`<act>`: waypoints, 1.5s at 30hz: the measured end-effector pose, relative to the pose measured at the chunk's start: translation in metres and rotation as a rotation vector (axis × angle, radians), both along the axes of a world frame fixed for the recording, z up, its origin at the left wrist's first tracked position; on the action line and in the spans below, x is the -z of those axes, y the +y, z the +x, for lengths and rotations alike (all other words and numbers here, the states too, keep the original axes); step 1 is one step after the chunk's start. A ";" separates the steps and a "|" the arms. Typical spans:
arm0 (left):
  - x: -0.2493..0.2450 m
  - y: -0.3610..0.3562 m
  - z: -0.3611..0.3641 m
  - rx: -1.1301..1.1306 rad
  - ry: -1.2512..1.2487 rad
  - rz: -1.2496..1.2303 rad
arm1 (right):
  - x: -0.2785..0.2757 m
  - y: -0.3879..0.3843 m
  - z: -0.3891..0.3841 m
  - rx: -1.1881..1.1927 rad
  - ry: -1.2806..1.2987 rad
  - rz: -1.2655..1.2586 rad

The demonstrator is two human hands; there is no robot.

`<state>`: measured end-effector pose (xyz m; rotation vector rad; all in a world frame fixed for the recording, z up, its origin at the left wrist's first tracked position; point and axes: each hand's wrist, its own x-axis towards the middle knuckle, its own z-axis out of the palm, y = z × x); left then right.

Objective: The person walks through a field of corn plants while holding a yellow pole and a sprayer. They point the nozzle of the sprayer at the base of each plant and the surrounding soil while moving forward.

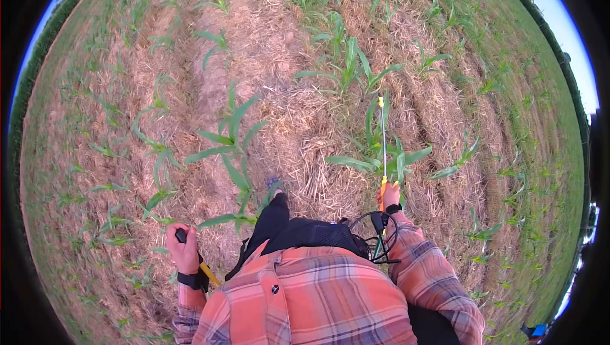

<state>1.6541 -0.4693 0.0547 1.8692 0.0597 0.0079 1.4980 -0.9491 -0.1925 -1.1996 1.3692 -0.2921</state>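
Steadily now: wand (384, 142) forward, lever (209, 274) in hand

The right hand (389, 195) is gripping the wand by its orange handle (382, 200), fingers curled round; the yellow tip (381, 101) is pointing ahead near a leafy plant (360, 164). The left hand (184, 251) is clasping the lever's black end (182, 236). Good control is probably depending on a steady hold and watching the tip around the leaves.

Yellow rod (210, 274) partly hidden, blue object (539, 330) indistinct
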 end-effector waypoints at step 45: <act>-0.022 -0.156 0.424 -0.046 -0.093 0.034 | -0.008 -0.132 0.491 -0.249 -0.009 0.095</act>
